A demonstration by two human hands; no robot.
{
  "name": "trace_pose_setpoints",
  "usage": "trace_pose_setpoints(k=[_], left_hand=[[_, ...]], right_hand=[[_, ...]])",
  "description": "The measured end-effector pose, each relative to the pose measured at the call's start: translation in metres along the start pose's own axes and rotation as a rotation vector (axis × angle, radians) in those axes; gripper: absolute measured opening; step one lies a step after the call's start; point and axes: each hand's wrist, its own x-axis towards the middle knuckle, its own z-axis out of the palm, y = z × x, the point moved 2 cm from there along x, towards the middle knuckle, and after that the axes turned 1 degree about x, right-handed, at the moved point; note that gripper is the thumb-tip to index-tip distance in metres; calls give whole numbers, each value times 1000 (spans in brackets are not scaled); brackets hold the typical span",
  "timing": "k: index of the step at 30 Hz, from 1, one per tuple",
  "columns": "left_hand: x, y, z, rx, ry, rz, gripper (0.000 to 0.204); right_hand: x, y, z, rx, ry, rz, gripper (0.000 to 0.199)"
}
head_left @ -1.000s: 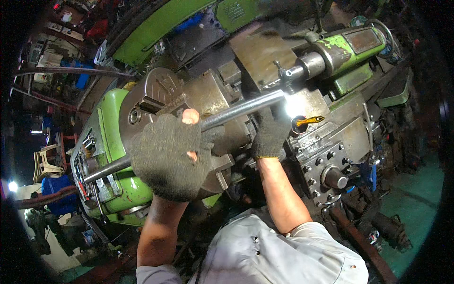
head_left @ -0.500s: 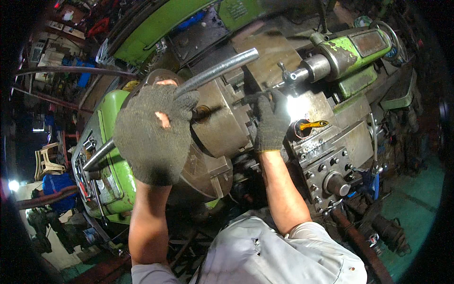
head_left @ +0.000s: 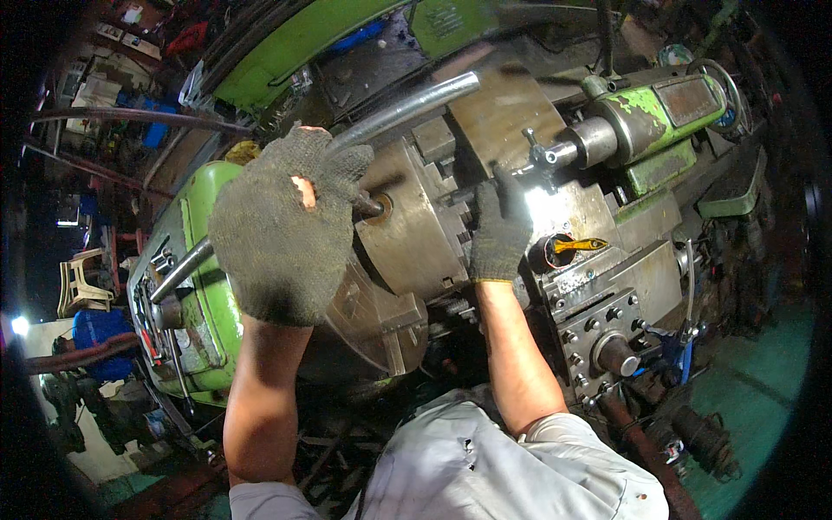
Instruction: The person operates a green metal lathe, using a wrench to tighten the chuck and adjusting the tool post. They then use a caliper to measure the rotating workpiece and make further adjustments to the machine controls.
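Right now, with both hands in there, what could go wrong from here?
The left hand grips a long metal bar that juts out on both sides of the fist; if it slips, it might strike the chuck or the right hand beside the chuck's end. The hole in the left glove bares skin, so a rough edge could nick or snag it. The yellow-handled brush sits just right of the right hand and might get knocked.

Glare whites out the carriage [head_left: 568,206]; the bar [head_left: 407,111] gleams; a light [head_left: 20,325] shines far left; dim edges bend into black.
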Motion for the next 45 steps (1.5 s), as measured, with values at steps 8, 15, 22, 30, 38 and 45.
trace_pose_setpoints(k=[8,15,22,30,38,45], left_hand=[[-10,3,-1,-110,54,39,30],[-18,-1,5,-82,153,122,20],[-21,0,3,-116,95,87,41],[-11,5,-11,99,-80,100,33],[-12,11,-4,40,17,8,33],[-10,13,-4,68,94,0,27]], right_hand=[[2,3,2,-116,-31,-51,33],[2,17,4,35,-69,101,31],[3,19,4,174,-118,185,31],[-1,19,2,122,-111,106,30],[-1,19,1,127,-101,-26,35],[-4,7,-2,351,-215,305,42]])
